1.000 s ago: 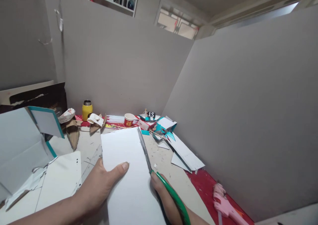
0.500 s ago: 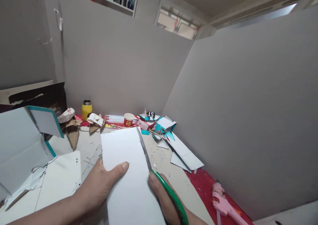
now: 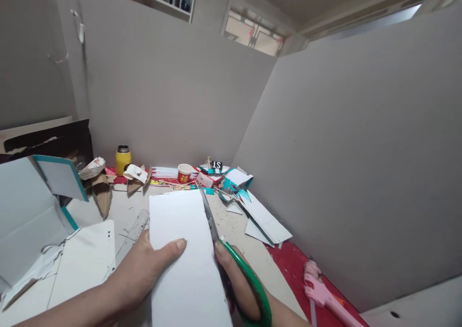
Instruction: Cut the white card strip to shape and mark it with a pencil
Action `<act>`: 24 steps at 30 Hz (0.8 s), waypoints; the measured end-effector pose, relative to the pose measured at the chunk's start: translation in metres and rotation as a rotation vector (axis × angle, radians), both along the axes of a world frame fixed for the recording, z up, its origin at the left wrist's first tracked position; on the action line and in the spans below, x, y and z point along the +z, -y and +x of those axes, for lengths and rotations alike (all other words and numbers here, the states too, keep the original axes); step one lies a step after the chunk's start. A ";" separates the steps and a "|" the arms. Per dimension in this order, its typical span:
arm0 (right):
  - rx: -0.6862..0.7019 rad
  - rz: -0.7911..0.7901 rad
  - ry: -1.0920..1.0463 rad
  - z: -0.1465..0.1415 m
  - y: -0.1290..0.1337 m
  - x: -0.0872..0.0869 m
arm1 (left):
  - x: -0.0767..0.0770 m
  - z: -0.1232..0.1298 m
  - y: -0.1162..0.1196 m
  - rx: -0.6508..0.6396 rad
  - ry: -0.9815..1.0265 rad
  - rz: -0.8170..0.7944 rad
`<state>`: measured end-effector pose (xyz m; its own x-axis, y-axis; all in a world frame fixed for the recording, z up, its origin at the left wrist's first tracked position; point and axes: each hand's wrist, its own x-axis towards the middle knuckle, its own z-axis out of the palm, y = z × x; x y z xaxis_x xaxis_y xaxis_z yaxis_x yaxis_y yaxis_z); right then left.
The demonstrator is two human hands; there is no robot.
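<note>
A white piece of cardboard [image 3: 184,269] is pinched in my left hand [image 3: 155,259], thumb on top and fingers hidden behind. My right hand [image 3: 238,279] grips green-handled scissors [image 3: 265,295], its thumb against the near end of the handle. The scissors' metal blades [image 3: 209,216] run along the right edge of the cardboard, pointing away from me. How far the blades are apart is hard to see. Under my left wrist lies a clear ruler [image 3: 132,235].
A folded white board with teal edges [image 3: 25,207] stands at left. Along the back are a yellow bottle [image 3: 123,161], a red-and-white paper cup [image 3: 185,173] and cardboard scraps [image 3: 102,199]. White strips [image 3: 265,216] lie along the right wall, near a pink glue gun [image 3: 321,291].
The cardboard has turned slightly, its top edge now more level. The scissors sit at its right edge with a bit more of the handle loop showing. The view has shifted slightly.
</note>
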<state>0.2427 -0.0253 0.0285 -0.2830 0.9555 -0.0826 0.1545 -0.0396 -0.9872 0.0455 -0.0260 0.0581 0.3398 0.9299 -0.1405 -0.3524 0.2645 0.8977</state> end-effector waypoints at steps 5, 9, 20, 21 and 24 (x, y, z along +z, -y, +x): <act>-0.022 0.013 -0.033 0.003 -0.014 -0.003 | -0.004 0.002 -0.001 -0.062 -0.002 -0.031; -0.147 0.268 0.265 0.012 -0.034 0.001 | -0.006 -0.006 -0.014 0.013 -0.049 -0.027; -0.160 0.389 1.006 0.030 -0.070 -0.020 | -0.022 -0.029 -0.050 0.126 -0.053 -0.024; -0.141 0.399 1.030 0.030 -0.069 -0.021 | -0.023 -0.031 -0.052 0.127 -0.052 -0.025; -0.104 0.419 1.078 0.029 -0.066 -0.022 | -0.028 -0.033 -0.057 0.115 -0.046 -0.038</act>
